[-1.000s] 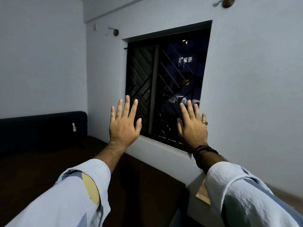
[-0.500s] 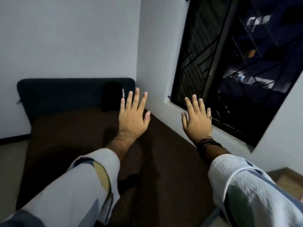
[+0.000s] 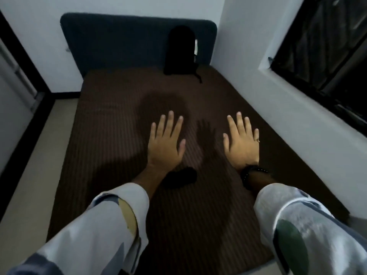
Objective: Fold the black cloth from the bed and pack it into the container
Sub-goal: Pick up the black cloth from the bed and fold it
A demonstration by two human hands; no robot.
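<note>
Two hands over one bed (image 3: 111, 147), listed left to right with the bed as landmark.

Left of bed: pale floor (image 3: 39, 147), dark door frame (image 3: 21, 54) against white wall.

Bed: brown ribbed cover, filling centre of view. At far end, dark blue headboard (image 3: 111, 40) upright against wall.

Left sleeve (image 3: 95, 231): pale, patterned, reaching in over near left part of bed.

Left hand (image 3: 165, 142): above middle of bed, back up, fingers straight and spread, gripping nothing. Touching cover or hovering over it: cannot tell.

Cloth (image 3: 179, 178): small black bundle lying on bed, just nearer than left hand, beside left wrist, partly hidden by forearm. Apart from both hands. Folded or crumpled: cannot tell in dim light.

Bag (image 3: 180, 52): black, standing at far end of bed, leaning on headboard, strap trailing onto cover. Well apart from cloth.

Shadows: large soft patch on cover beyond left hand; hand-shaped patch on cover between hands.

Right hand (image 3: 242, 141): above bed, right of middle, back up, fingers extended and loosely spread, empty. Ring (image 3: 258, 140) on one finger; dark beaded band (image 3: 252, 172) at wrist. Contact with cover: cannot tell.

Right sleeve (image 3: 294, 225): pale with green patch, over near right corner of bed.

Right of bed: white wall with ledge, dark barred window (image 3: 327, 56) above it.
</note>
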